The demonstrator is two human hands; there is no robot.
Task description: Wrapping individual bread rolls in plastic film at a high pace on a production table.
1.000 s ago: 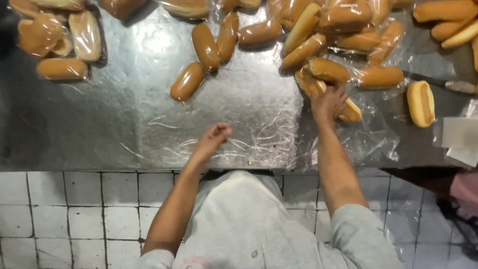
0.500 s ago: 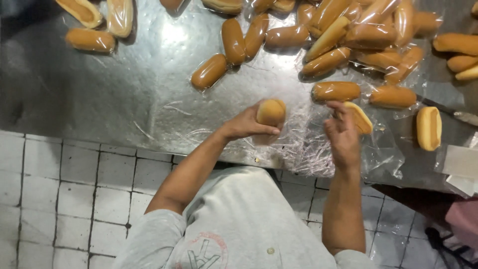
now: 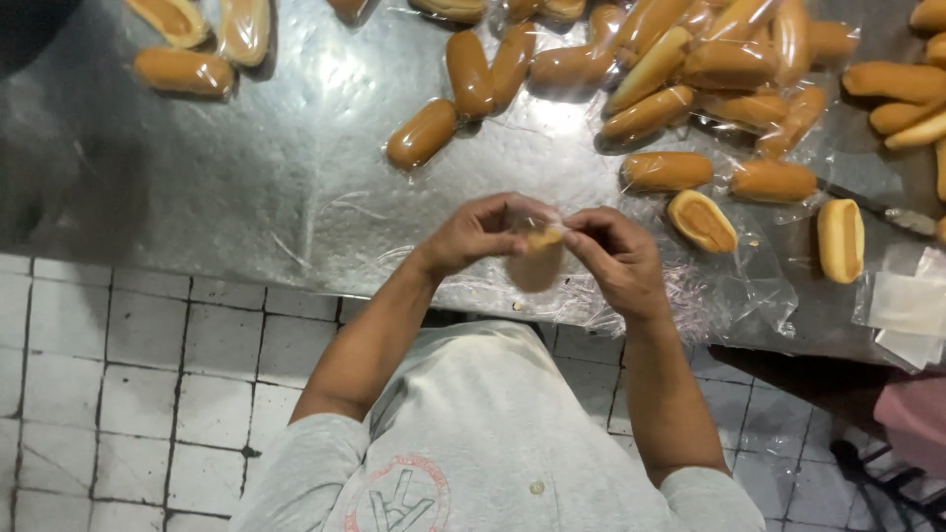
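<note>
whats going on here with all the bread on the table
A person stands at a metal table and holds one bread roll in a clear plastic bag between both hands. The left hand and the right hand pinch the top of the bag just above the table edge. Many bagged rolls lie across the far side, and an unwrapped split roll lies beside the right hand.

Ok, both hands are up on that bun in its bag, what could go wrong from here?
1. The bun hangs past the table edge, over the tiled floor; a slip by the left hand or right hand could drop it.
2. The thin bag may tear between the fingers.
3. Loose bags at the edge could get swept off.
</note>
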